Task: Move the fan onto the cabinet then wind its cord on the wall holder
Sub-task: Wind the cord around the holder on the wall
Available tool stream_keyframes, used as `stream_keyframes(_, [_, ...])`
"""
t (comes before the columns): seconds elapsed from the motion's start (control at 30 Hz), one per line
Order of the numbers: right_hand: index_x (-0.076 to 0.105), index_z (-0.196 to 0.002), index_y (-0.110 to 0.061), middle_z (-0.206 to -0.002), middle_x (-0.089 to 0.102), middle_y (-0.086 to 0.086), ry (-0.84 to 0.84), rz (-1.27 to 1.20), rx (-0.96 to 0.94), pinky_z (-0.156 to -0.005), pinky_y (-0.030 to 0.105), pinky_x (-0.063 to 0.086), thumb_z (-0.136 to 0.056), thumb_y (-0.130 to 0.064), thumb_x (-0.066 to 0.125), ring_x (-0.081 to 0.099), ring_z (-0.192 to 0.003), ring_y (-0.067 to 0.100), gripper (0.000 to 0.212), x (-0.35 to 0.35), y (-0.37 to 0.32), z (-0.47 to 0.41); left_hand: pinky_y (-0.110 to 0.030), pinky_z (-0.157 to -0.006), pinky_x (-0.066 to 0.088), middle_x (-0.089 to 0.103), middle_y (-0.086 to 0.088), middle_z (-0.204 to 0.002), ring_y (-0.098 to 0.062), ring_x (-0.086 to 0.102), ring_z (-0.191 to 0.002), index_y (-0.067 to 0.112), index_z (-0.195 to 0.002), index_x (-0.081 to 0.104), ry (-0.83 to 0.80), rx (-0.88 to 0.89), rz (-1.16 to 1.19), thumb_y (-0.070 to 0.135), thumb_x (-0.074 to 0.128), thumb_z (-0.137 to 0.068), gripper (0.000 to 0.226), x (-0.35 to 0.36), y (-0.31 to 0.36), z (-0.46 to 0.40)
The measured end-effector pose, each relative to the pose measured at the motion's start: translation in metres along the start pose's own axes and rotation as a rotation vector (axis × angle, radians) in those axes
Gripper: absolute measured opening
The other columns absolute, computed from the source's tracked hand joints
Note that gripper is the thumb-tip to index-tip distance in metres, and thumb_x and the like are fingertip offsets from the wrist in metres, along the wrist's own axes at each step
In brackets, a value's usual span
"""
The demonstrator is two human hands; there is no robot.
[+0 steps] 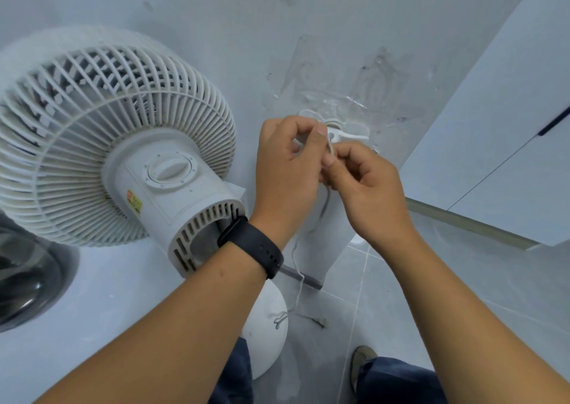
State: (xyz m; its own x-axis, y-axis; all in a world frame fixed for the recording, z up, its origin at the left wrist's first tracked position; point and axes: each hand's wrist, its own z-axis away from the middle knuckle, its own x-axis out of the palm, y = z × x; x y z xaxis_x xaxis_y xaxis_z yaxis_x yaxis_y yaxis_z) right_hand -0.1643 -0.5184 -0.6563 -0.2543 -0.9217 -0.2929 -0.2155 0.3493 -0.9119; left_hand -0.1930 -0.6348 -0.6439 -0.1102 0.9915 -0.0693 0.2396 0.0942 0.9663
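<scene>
Cord [329, 152] (thin, white) pinched between left hand [290, 160] and right hand [367, 184], at wall holder [342, 133].

A black wristband [251, 246] sits above a round white ball-like object [268, 326] on the grey tiled floor [385, 295], with a brown shoe [362, 360] to its right.

Bare forearms, black wristband [251, 246], seemingly blue trousers [398, 382].
</scene>
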Motion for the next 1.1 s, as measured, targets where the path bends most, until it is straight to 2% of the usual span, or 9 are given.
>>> stream_keyframes(0.1, [0.073,-0.095,-0.018,-0.074,0.068,0.007,0.163,-0.029,-0.002,-0.068,0.03,0.057,-0.102,-0.023,0.065,0.065,-0.07,0.023,0.012,-0.003,-0.002,-0.005,-0.033,-0.092,0.05,0.059,0.015,-0.107,-0.007,0.057,-0.101,0.025,-0.102,0.07,0.094,0.138,-0.133,0.026,0.059,-0.098,0.011,0.001,-0.006,0.002])
stream_keyframes(0.17, [0.074,-0.095,-0.023,-0.068,0.062,0.004,0.24,-0.044,-0.004,-0.061,0.027,0.055,-0.101,-0.022,0.066,0.062,-0.063,0.021,0.01,-0.004,-0.005,-0.009,-0.04,-0.095,0.049,0.064,0.015,-0.111,-0.013,0.056,-0.104,0.025,-0.112,0.068,0.115,0.176,-0.219,0.028,0.054,-0.097,0.021,0.002,-0.008,0.004])
stream_keyframes(0.23, [0.072,-0.096,-0.028,-0.062,0.058,0.002,0.293,-0.016,-0.027,-0.062,0.024,0.052,-0.1,-0.024,0.068,0.062,-0.063,0.023,0.006,-0.004,-0.007,-0.011,-0.042,-0.096,0.049,0.067,0.012,-0.12,-0.017,0.056,-0.109,0.025,-0.126,0.066,0.07,0.195,-0.311,0.028,0.049,-0.094,0.036,0.004,-0.008,0.007])
stream_keyframes(0.3, [0.07,-0.099,-0.025,-0.061,0.057,0.01,0.338,0.015,-0.048,-0.066,0.027,0.053,-0.098,-0.022,0.069,0.062,-0.067,0.03,0.002,-0.003,-0.008,-0.013,-0.041,-0.1,0.046,0.065,0.011,-0.132,-0.021,0.056,-0.116,0.027,-0.136,0.061,0.011,0.216,-0.412,0.03,0.044,-0.09,0.049,0.005,-0.009,0.009])
stream_keyframes(0.4, [0.071,-0.098,-0.021,-0.063,0.057,0.015,0.395,0.038,-0.061,-0.068,0.031,0.054,-0.097,-0.021,0.07,0.061,-0.067,0.032,0.002,-0.004,-0.008,-0.017,-0.036,-0.096,0.034,0.058,0.016,-0.141,-0.021,0.049,-0.123,0.033,-0.145,0.053,-0.064,0.203,-0.533,0.032,0.043,-0.089,0.057,0.006,-0.01,0.009])
stream_keyframes(0.6, [0.072,-0.101,-0.024,-0.065,0.057,-0.01,0.393,0.177,-0.072,-0.063,0.014,0.042,-0.097,-0.024,0.068,0.053,-0.06,0.004,0.005,-0.016,0.003,-0.012,-0.034,-0.091,0.025,0.054,0.018,-0.141,-0.021,0.044,-0.121,0.037,-0.145,0.051,-0.119,0.166,-0.567,0.033,0.047,-0.083,0.062,0.007,-0.013,0.0])
stream_keyframes(0.83, [0.069,-0.09,-0.026,-0.074,0.064,-0.018,0.408,0.393,-0.108,-0.068,0.015,0.044,-0.096,-0.023,0.067,0.06,-0.069,0.004,0.006,-0.029,0.023,-0.004,-0.033,-0.091,0.027,0.049,0.019,-0.139,-0.017,0.041,-0.113,0.039,-0.143,0.053,-0.18,0.21,-0.532,0.032,0.05,-0.081,0.062,0.005,-0.012,0.001])
stream_keyframes(0.97, [0.074,-0.095,-0.022,-0.08,0.07,-0.008,0.335,0.575,-0.153,-0.071,0.034,0.053,-0.096,-0.023,0.066,0.063,-0.072,0.012,0.009,-0.03,0.028,-0.008,-0.032,-0.09,0.026,0.049,0.019,-0.139,-0.017,0.043,-0.113,0.038,-0.143,0.053,-0.176,0.21,-0.542,0.03,0.05,-0.081,0.062,0.005,-0.014,0.001])
stream_keyframes(1.1, [0.074,-0.096,-0.023,-0.083,0.072,-0.006,0.329,0.591,-0.161,-0.07,0.039,0.053,-0.097,-0.023,0.063,0.065,-0.076,0.017,0.011,-0.029,0.032,-0.009,-0.032,-0.09,0.026,0.05,0.018,-0.139,-0.016,0.042,-0.113,0.037,-0.144,0.053,-0.173,0.21,-0.54,0.028,0.049,-0.082,0.062,0.005,-0.014,0.001])
